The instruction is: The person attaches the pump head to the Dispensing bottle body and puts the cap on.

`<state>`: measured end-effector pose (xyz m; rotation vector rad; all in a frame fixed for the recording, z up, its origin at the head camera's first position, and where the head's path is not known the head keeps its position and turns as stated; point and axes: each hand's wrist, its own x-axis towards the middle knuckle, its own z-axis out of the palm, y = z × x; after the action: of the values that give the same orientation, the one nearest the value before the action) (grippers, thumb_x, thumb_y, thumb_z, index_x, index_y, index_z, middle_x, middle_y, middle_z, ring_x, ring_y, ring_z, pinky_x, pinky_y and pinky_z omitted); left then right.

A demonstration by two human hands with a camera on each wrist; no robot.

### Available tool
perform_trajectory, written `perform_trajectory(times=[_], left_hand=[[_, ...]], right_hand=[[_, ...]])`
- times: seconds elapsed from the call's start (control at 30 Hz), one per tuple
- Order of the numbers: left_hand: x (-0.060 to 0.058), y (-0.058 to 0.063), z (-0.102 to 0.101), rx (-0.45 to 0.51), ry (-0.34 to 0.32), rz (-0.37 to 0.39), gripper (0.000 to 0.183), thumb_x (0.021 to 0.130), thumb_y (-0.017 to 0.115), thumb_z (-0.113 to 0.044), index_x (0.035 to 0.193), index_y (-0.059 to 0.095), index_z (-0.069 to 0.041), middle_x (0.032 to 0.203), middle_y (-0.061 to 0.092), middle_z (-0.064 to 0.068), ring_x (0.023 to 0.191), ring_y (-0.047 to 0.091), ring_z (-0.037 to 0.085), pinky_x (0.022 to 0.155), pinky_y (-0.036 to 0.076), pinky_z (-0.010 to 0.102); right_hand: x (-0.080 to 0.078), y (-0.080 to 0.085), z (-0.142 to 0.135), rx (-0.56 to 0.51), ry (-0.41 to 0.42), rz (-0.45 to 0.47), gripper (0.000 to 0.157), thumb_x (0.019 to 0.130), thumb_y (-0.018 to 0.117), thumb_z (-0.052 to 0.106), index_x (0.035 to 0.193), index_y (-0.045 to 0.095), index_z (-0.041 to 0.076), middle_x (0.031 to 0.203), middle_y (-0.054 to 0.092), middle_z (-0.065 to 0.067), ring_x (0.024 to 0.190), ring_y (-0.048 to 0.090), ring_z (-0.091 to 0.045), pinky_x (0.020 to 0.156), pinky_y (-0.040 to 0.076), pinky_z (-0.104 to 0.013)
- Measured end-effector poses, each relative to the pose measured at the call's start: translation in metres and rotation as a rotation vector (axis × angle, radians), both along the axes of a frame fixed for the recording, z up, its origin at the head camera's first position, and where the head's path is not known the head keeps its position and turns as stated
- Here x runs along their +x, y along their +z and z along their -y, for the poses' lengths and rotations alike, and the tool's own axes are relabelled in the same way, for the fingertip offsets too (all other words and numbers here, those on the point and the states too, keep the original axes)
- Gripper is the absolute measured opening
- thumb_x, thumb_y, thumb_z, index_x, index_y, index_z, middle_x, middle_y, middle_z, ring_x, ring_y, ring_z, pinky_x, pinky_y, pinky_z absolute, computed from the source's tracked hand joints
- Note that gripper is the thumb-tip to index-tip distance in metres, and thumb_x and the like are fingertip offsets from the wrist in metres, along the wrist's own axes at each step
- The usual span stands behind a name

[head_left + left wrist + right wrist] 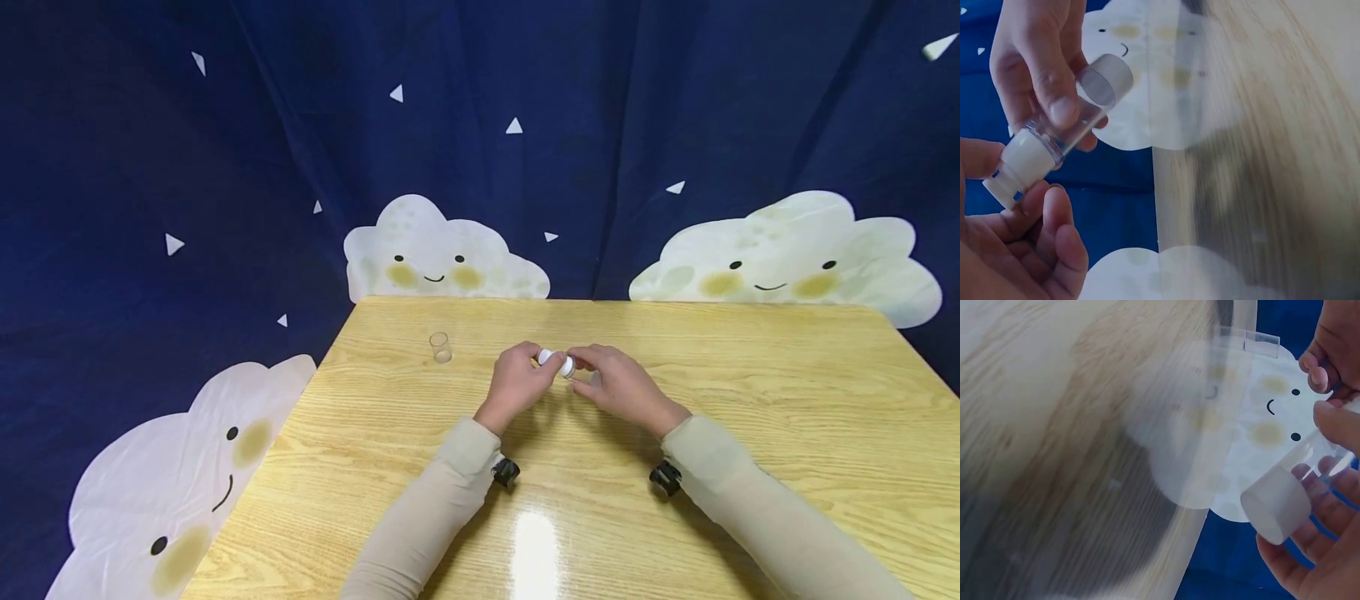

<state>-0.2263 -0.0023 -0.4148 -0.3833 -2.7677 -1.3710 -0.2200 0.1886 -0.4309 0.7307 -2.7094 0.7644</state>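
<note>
A small clear pump bottle [1082,129] with a white pump head [1021,159] is held aslant above the table between the two hands. The left hand [520,381] pinches the white pump head between thumb and fingers. The right hand [621,389] grips the clear body, its thumb lying along the side. A white band [1277,503] circles the bottle's bottom end, which points toward the right hand's side. Over to the left, a clear open-topped cap [440,348] stands upright on the table, apart from both hands. In the right wrist view this cap [1260,345] shows near the top.
The wooden table [360,467] spreads under both arms, its far edge close to a dark blue curtain [480,150] printed with white clouds. A bright light reflection lies on the wood between the forearms. Each wrist wears a black camera [507,472].
</note>
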Motion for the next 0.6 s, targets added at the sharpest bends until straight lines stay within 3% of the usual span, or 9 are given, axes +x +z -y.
perform_trajectory(times=[0.13,0.33,0.6], left_hand=[[0.000,0.002,-0.002,-0.042,0.011,-0.009,0.038,0.094,0.061,-0.047,0.080,0.064,-0.011,0.070,0.058,0.001,0.054,0.047,0.012,0.050,0.037,0.022],[0.005,0.001,0.005,-0.023,-0.002,0.079,0.050,0.095,0.050,-0.062,0.101,0.066,-0.016,0.097,0.068,0.004,0.070,0.055,0.013,0.062,0.044,0.026],[0.017,-0.010,0.035,-0.028,-0.022,0.123,0.037,0.098,0.053,-0.050,0.109,0.066,-0.016,0.104,0.068,0.003,0.065,0.056,0.010,0.060,0.046,0.030]], right_hand=[[-0.001,0.001,0.001,-0.012,-0.007,-0.031,0.038,0.084,0.080,0.021,0.119,0.068,0.009,0.102,0.070,-0.005,0.090,0.066,-0.022,0.078,0.055,-0.039],[-0.003,0.009,-0.006,-0.047,-0.035,-0.024,0.033,0.084,0.079,0.018,0.114,0.071,0.008,0.101,0.072,-0.008,0.090,0.065,-0.024,0.079,0.054,-0.043],[-0.013,0.020,-0.014,-0.125,-0.112,0.085,0.036,0.089,0.073,0.019,0.121,0.065,0.004,0.102,0.073,-0.012,0.092,0.065,-0.027,0.078,0.052,-0.043]])
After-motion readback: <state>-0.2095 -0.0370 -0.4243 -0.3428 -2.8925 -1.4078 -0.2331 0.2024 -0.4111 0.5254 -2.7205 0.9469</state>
